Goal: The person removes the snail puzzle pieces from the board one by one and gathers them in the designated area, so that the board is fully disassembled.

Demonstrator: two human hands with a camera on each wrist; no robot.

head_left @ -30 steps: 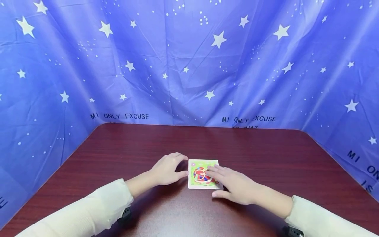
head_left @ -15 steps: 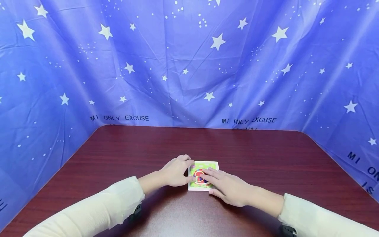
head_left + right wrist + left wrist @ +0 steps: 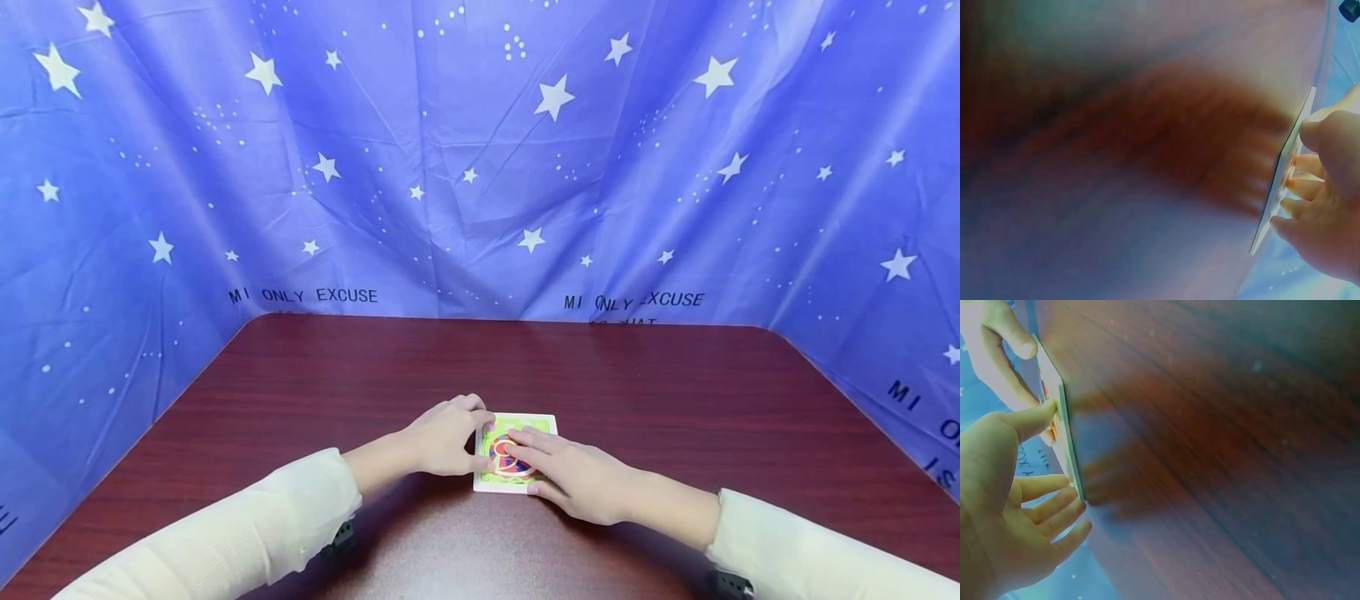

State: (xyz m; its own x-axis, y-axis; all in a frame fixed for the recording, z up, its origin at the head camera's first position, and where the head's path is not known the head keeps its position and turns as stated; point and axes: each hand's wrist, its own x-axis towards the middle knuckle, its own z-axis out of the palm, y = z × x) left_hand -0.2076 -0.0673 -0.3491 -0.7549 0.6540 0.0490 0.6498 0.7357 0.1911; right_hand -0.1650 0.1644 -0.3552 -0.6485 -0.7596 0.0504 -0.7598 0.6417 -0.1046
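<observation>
The left hand [image 3: 448, 437], fingers loose and apart, touches the left side of a square picture board [image 3: 507, 467], the right hand [image 3: 585, 475] rests nearly straight fingers on top, neither seems to grip, and the board lies on the brown surface [image 3: 637, 367] before a blue curtain [image 3: 375, 108].

Dark reddish-brown wood-grain counter [image 3: 360, 367] across the lower half of the frame, rounded far corners, white-edged colourful square board [image 3: 506, 468] lying flat at lower centre
</observation>
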